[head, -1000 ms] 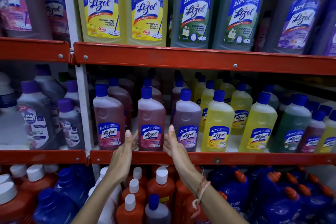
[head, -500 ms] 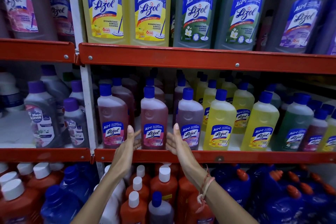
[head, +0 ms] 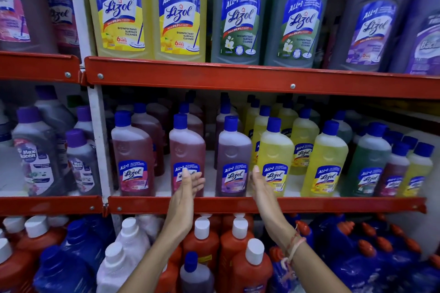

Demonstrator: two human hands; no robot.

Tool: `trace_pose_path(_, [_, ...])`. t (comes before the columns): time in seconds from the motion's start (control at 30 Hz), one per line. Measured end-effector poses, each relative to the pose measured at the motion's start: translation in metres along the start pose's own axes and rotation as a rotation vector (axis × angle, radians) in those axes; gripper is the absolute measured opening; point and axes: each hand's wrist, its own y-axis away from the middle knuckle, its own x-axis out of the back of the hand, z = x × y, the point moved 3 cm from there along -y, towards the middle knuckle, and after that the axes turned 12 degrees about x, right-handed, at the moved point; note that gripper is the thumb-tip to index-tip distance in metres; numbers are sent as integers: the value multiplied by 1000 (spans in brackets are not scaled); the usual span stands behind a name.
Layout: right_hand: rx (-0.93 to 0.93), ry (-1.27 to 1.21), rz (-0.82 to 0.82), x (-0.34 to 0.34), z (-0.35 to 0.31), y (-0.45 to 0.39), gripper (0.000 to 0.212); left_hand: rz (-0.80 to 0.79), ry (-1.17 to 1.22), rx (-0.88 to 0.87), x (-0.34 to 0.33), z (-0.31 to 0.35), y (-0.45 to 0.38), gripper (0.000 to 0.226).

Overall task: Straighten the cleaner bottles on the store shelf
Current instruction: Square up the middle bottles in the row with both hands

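On the middle shelf [head: 262, 204] stands a front row of blue-capped Lizol cleaner bottles. A purple bottle [head: 233, 150] is upright between my two hands. My left hand [head: 188, 188] is open, palm facing right, in front of the label of the red-pink bottle [head: 187, 147] to the left of the purple one. My right hand [head: 262, 188] is open, palm facing left, at the gap between the purple bottle and a yellow bottle [head: 275, 150]. Neither hand grips a bottle. Another red-pink bottle [head: 132, 152] stands further left.
More yellow, green and dark bottles [head: 366, 162] fill the row to the right. Large Lizol bottles [head: 181, 12] line the upper shelf. White-capped orange bottles [head: 202, 242] and blue jugs [head: 357, 257] crowd the lower shelf. A white upright post [head: 97, 135] divides the bays, with Max Kleen bottles [head: 35, 157] to its left.
Both open hands moved right, from either side of the red-pink bottle to either side of the purple bottle. The camera came closer to the shelf.
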Motion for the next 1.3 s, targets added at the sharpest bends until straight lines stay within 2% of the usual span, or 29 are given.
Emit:
trace_pose_path(0.07, [-33,5,-84,-4,-1,-5,79,-39,-49,41,-13,1,-2,91])
trace_pose_path(0.1, [-33,6,-112,-5,-1,-8,76,-55,-59,64,-18,0,-3,93])
trace_pose_path(0.17, [-38,-6,-144,-5,-5,-8,52,-73,-56,104,-26,0,-5,99])
trace_pose_path(0.2, [-50,-17,-146,-4,-6,-8,49,-75,-54,118,-28,-1,-7,101])
trace_pose_path(0.27, [-62,-24,-156,-2,-1,-9,61,-79,-50,127,-30,-2,-9,97])
trace_pose_path(0.33, [-55,-44,-190,-3,0,-8,52,-101,-37,122,-31,-2,-9,87])
trace_pose_path(0.4, [-71,-44,-201,-2,2,-10,47,-125,-49,131,-32,-1,-10,88])
trace_pose_path(0.5, [-69,-46,-225,0,1,-10,52,-140,-99,156,-30,1,-13,95])
trace_pose_path(0.63, [-72,-41,-283,3,-1,-9,75,-158,-121,184,-30,5,-14,101])
trace_pose_path(0.8, [-74,-61,-340,8,-5,-9,65,-166,-149,177,-29,7,-11,101])
trace_pose_path(1.0, [-79,-105,-381,11,-4,-9,76,-194,-183,178,-28,8,-9,98])
trace_pose_path(1.13, [-66,-112,-395,14,-4,-8,71,-210,-193,180,-29,9,-7,97])
trace_pose_path(1.3, [-62,-146,-386,16,-2,-10,92,-214,-177,184,-28,7,-10,103])
